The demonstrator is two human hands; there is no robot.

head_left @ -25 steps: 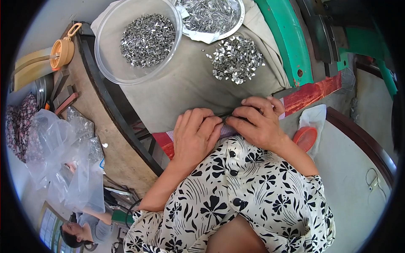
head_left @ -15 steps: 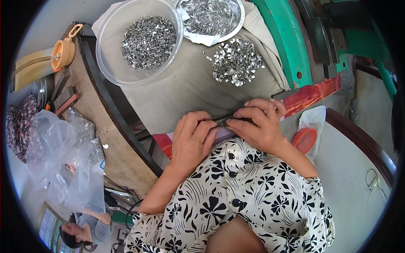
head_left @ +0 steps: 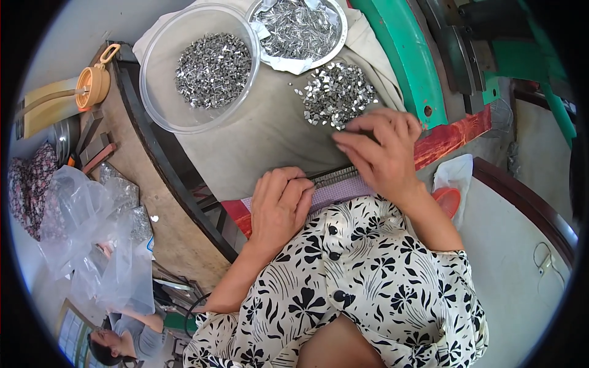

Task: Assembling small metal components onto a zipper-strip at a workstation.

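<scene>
My left hand (head_left: 279, 203) rests palm down on the near end of a narrow dark ridged strip (head_left: 334, 176) that lies over a purple pad (head_left: 343, 189) at the table's near edge. My right hand (head_left: 383, 153) hovers just beyond the strip, fingers curled at the near edge of a loose heap of small shiny metal pieces (head_left: 336, 93) on the grey cloth (head_left: 257, 138). Whether its fingertips pinch a piece cannot be told.
A clear plastic bowl (head_left: 161, 92) holds more metal pieces, and a white dish (head_left: 297, 27) holds longer ones. A green machine frame (head_left: 405, 55) and red bar (head_left: 454, 135) stand to the right. Plastic bags (head_left: 92, 239) and an orange-capped bottle (head_left: 89, 86) lie left. Another person (head_left: 116, 343) sits below left.
My right hand has lifted off the ridged strip and reached forward to the loose heap of metal pieces. My left hand has stayed on the strip.
</scene>
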